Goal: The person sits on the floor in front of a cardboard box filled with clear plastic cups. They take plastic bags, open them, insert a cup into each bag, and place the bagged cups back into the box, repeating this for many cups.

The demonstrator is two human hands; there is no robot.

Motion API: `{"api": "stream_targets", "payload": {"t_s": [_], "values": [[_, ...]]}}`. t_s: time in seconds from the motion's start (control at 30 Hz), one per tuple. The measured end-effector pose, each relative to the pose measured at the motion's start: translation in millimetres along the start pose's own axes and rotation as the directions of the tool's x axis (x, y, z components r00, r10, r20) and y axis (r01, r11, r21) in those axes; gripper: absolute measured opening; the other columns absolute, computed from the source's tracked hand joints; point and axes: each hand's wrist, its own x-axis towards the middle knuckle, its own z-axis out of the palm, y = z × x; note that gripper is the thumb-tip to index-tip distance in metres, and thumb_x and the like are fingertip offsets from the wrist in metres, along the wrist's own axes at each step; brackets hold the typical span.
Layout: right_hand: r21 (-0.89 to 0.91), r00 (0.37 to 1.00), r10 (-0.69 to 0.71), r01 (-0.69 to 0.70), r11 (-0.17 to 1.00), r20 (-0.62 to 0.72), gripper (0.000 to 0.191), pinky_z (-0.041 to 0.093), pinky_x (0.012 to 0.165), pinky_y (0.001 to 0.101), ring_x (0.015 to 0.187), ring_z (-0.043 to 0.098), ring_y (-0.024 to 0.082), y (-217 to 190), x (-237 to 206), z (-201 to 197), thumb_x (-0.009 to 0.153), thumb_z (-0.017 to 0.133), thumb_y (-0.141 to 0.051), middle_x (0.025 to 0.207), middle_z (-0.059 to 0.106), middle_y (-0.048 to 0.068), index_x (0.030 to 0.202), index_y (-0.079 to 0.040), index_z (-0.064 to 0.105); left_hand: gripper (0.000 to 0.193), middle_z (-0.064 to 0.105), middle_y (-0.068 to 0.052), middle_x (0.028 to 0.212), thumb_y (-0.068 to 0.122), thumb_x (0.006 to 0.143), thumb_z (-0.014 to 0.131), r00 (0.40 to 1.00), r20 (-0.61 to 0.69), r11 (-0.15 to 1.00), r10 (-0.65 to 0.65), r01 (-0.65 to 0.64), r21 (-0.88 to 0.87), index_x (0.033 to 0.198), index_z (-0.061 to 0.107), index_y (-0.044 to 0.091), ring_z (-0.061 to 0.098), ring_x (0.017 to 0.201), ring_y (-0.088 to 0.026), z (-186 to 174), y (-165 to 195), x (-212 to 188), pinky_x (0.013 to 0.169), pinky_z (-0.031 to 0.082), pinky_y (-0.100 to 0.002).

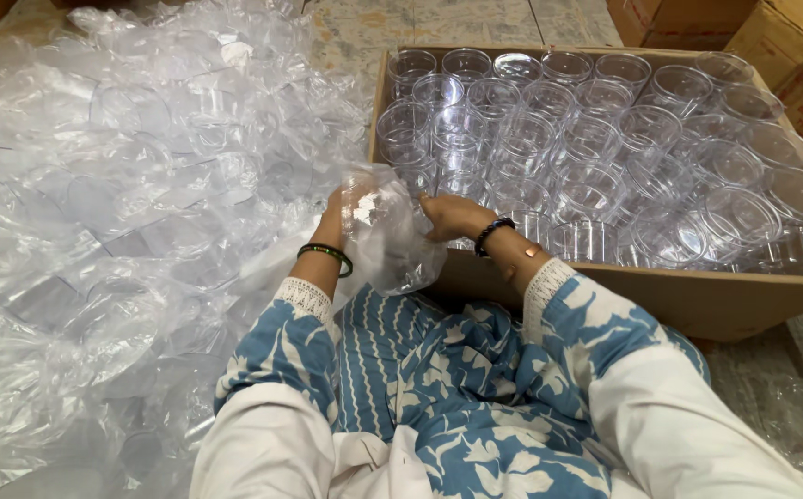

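Both hands met in front of the person's chest around one clear plastic cup that sat inside a thin clear bag. The left hand was closed on the wrapped cup from its left side, steadying it. The right hand pinched the loose film on the opposite side, fingers curled shut on the bag; this two-sided hold kept the slack wrap taut over the cup.

The cup looked transparent, smooth-walled and tilted, its outline blurred by glare on the crinkled film.

Just beyond the right grip stood an open cardboard box, packed with rows of bare clear cups, close enough to reach. Left of the left grip, a big heap of bagged cups spread over the floor.
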Motion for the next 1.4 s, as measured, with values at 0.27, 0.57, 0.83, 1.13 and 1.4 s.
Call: {"api": "stream_targets", "payload": {"t_s": [0.27, 0.57, 0.83, 1.13, 1.4], "values": [[0.052, 0.956, 0.011, 0.004, 0.999, -0.293, 0.069, 0.058, 0.068, 0.0452, 0.079, 0.069, 0.035, -30, -18, -13, 0.068, 0.088, -0.024, 0.087, 0.069, 0.02, 0.124, 0.002, 0.058, 0.035, 0.077, -0.021, 0.103, 0.027, 0.095, 0.07, 0.997, 0.072, 0.083, -0.029, -0.069, 0.994, 0.114, 0.076, -0.001, 0.073, 0.084, -0.027, 6, 17, -2, 0.075, 0.055, -0.038], [0.385, 0.89, -0.116, 0.304, 0.871, -0.441, 0.089, 0.05, 0.046, 0.0344, 0.053, 0.063, 0.019, -103, -113, -3, 0.067, 0.089, -0.031, 0.066, 0.063, 0.005, 0.142, -0.004, 0.052, 0.024, 0.072, -0.007, 0.089, 0.018, 0.091, 0.071, 0.849, -0.178, 0.775, 0.498, -0.344, 0.53, 0.108, 0.075, 0.002, 0.067, 0.075, -0.015, -72, -52, -152, 0.066, 0.052, -0.031], [0.758, 0.964, -0.214, 0.256, 0.599, -0.157, 0.079, 0.052, 0.063, 0.029, 0.069, 0.063, 0.017, -96, -111, 119, 0.081, 0.083, -0.019, 0.074, 0.06, 0.006, 0.148, -0.004, 0.044, 0.021, 0.062, 0.0, 0.078, 0.024, 0.094, 0.072, 0.91, -0.398, 0.976, 0.117, -0.03, 0.216, 0.101, 0.074, 0.004, 0.052, 0.064, -0.008, -113, -173, -181, 0.055, 0.04, -0.029], [0.893, 0.962, 0.218, -0.052, -0.447, 0.165, 0.021, 0.054, 0.067, 0.0215, 0.073, 0.062, 0.008, -56, -73, 178, 0.094, 0.064, -0.002, 0.088, 0.068, 0.0, 0.115, -0.003, 0.062, 0.024, 0.063, -0.004, 0.079, 0.025, 0.095, 0.071, 0.927, -0.373, 0.997, -0.045, 0.067, 0.046, 0.1, 0.07, 0.001, 0.057, 0.065, -0.014, -105, -186, -184, 0.056, 0.045, -0.033], [0.996, 0.985, 0.165, 0.034, 0.082, -0.048, 0.014, 0.033, 0.048, 0.021, 0.055, 0.041, 0.004, -71, -100, 208, 0.107, 0.058, -0.015, 0.073, 0.055, -0.005, 0.111, -0.002, 0.061, 0.026, 0.07, -0.008, 0.086, 0.021, 0.096, 0.065, 0.875, -0.323, 0.914, -0.361, 0.264, -0.307, 0.108, 0.07, -0.001, 0.066, 0.07, -0.019, -105, -192, -190, 0.061, 0.054, -0.036]]}}
